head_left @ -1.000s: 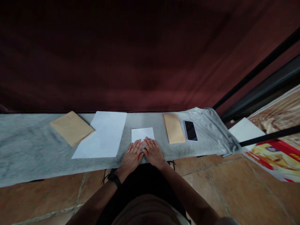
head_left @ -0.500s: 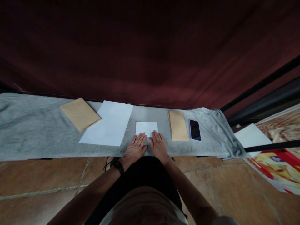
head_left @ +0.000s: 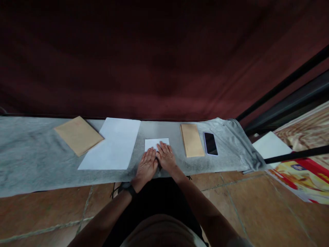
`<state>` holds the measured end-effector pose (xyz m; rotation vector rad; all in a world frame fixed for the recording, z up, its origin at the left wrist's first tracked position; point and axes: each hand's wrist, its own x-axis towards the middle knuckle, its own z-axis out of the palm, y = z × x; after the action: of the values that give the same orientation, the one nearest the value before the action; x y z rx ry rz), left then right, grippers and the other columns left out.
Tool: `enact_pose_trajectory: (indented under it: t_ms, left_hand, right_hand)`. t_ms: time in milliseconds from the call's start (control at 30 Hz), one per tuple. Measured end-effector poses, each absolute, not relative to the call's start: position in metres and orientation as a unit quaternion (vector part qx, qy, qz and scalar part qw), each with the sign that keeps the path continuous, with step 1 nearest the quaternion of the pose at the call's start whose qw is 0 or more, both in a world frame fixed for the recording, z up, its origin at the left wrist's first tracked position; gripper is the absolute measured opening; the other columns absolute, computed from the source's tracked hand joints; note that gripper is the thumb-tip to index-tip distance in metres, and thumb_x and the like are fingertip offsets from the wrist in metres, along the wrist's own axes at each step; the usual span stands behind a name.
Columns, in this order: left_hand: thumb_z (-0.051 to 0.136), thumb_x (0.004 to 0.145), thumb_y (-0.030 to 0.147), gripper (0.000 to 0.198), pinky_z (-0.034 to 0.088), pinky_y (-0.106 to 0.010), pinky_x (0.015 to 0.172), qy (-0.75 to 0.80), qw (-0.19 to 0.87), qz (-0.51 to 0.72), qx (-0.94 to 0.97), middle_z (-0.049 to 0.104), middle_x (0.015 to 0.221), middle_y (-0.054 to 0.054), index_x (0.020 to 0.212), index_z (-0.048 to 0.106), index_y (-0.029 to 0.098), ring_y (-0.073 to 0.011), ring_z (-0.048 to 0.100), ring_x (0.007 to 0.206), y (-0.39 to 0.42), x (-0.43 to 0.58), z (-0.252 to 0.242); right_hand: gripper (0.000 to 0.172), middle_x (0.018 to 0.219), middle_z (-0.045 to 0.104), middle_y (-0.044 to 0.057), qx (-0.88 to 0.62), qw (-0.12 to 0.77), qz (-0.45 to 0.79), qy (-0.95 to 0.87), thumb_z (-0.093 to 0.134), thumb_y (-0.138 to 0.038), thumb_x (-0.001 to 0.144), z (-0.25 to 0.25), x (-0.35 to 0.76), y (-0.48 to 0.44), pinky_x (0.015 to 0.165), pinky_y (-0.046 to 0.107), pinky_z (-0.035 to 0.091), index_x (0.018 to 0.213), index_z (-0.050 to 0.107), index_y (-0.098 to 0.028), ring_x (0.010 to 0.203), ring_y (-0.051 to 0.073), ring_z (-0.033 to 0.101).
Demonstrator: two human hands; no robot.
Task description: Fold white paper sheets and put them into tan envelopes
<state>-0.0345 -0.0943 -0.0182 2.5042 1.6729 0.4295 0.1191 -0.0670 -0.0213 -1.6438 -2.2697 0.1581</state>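
A small folded-looking white paper (head_left: pixel 152 142) lies flat on the grey cloth (head_left: pixel 160 128) in front of me. My left hand (head_left: pixel 147 164) rests open on its near left part, fingers stretched out. Flat across the paper's right side lies my right hand (head_left: pixel 166 156), also open, its fingers pointing up and to the left. The two hands nearly touch and cover the near edge of the paper. Left of them is a stack of large white sheets or a single sheet (head_left: pixel 113 144); I cannot tell which.
Brown envelopes (head_left: pixel 79 135) overlap the large sheet's left side. More brown envelopes (head_left: pixel 192 140) and a phone (head_left: pixel 210 143) lie to the right. A dark red curtain (head_left: pixel 154 68) hangs behind. Black bars (head_left: pixel 295 156), a white sheet (head_left: pixel 272 145) and a colourful box (head_left: pixel 303 178) are at far right.
My right hand has slid forward and left over the small paper, covering more of it. My left hand stays on its near left part. The whole view has shifted slightly.
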Motion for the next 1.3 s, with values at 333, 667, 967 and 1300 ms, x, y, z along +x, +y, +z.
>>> enact_pose_trajectory:
  t_ms: [333, 667, 967, 1300]
  left_hand:
    - [0.025, 0.102, 0.042, 0.066, 0.025, -0.053, 0.123, 0.603, 0.049, 0.183, 0.775, 0.035, 0.160, -0.022, 0.153, 0.036, 0.002, -0.0304, 0.026, 0.153, -0.039, -0.032, -0.025]
    - [0.031, 0.100, 0.048, 0.067, 0.025, -0.057, 0.121, 0.574, 0.034, 0.164, 0.801, 0.038, 0.159, -0.021, 0.152, 0.039, 0.006, -0.0330, 0.030, 0.151, -0.051, -0.058, -0.018]
    - [0.027, 0.086, 0.008, 0.066, 0.045, -0.066, 0.105, 0.488, 0.073, 0.130, 0.860, 0.057, 0.146, -0.012, 0.141, 0.057, 0.030, -0.0358, 0.050, 0.137, -0.055, -0.066, -0.023]
    - [0.034, 0.094, 0.015, 0.055, 0.037, -0.046, 0.119, 0.472, 0.056, 0.185, 0.860, 0.046, 0.157, -0.008, 0.147, 0.048, 0.023, -0.0258, 0.039, 0.147, -0.073, -0.058, 0.045]
  right_hand:
    - [0.054, 0.160, 0.038, 0.015, -0.614, 0.174, 0.026, -0.769, 0.040, -0.033, 0.106, -0.026, 0.126, -0.046, 0.122, 0.048, 0.028, 0.155, 0.036, -0.011, 0.149, 0.026, 0.034]
    - [0.055, 0.158, 0.041, 0.014, -0.619, 0.186, 0.011, -0.763, 0.041, -0.034, 0.105, -0.022, 0.157, -0.054, 0.123, 0.049, 0.027, 0.155, 0.037, -0.011, 0.149, 0.025, 0.034]
    - [0.054, 0.158, 0.042, 0.015, -0.566, 0.168, 0.037, -0.806, 0.046, -0.034, 0.102, -0.019, 0.140, -0.087, 0.123, 0.045, 0.028, 0.150, 0.044, -0.009, 0.147, 0.025, 0.038]
    - [0.045, 0.143, 0.061, 0.008, -0.592, 0.229, 0.102, -0.766, 0.040, -0.017, 0.100, 0.013, 0.116, -0.079, 0.110, 0.033, 0.047, 0.142, 0.055, -0.017, 0.127, 0.020, 0.061]
